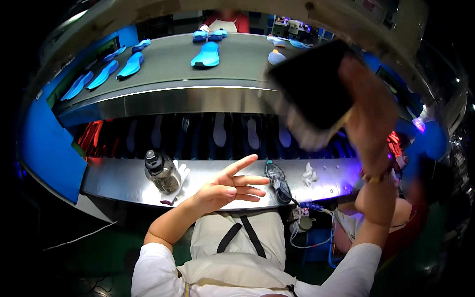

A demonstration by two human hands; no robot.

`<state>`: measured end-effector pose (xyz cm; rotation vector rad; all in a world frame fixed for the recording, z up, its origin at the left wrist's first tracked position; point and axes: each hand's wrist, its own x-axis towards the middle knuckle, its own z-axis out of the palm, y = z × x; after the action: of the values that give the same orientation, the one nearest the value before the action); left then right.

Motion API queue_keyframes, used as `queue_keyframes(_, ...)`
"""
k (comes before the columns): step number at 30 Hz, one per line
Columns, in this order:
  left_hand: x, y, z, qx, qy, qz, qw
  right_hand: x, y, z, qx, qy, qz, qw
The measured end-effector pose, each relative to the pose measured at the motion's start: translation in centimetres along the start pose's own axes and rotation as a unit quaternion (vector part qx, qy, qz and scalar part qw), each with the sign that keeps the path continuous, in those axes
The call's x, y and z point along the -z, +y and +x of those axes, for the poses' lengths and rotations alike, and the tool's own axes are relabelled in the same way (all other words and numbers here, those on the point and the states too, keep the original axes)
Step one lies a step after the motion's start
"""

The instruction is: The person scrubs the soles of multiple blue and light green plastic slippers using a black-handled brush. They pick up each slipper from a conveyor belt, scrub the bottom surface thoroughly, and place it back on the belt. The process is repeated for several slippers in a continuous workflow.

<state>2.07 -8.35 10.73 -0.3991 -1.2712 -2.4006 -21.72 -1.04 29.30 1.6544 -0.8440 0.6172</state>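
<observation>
My right hand (371, 106) is raised at the upper right, its fingers wrapped round the edge of a flat black rectangular panel (311, 81) that looks like a phone or tablet; motion blurs both. Lower down, my left hand (227, 185) hovers over a shiny metal ledge (232, 168), fingers spread and nothing in them. Just right of its fingertips lies a dark, elongated shoe-shaped thing (278, 183) with a glossy, clear-looking cover. A dark see-through bottle (162, 171) with a black cap stands to the left, beside a white glove (181, 180).
Blue shoe soles (206, 54) lie on a grey conveyor belt (163, 59) beyond the ledge. Pale soles (220, 129) sit in the dark slot below it. White crumpled scraps (309, 174) and cables (316, 210) are to the right. One person (228, 22) is across the belt, another (401, 218) at right.
</observation>
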Motion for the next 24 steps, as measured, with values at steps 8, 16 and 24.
queue_keyframes(8, -1.7, 1.2, 2.4, 0.027, -0.021, 0.122, 0.992, -4.3, 8.7, 11.4, -0.149, -0.066, -0.109, 0.981)
queue_keyframes(16, -1.1, 1.7, 1.0, -0.007, 0.044, 0.186, 0.981, -8.8, 13.3, 12.4, -0.102, -0.151, -0.162, 0.970)
queue_keyframes(24, 1.0, 2.4, 4.9, -0.004, 0.055, 0.315, 0.947, -10.5, 17.4, 10.4, -0.192, -0.209, 0.085, 0.955)
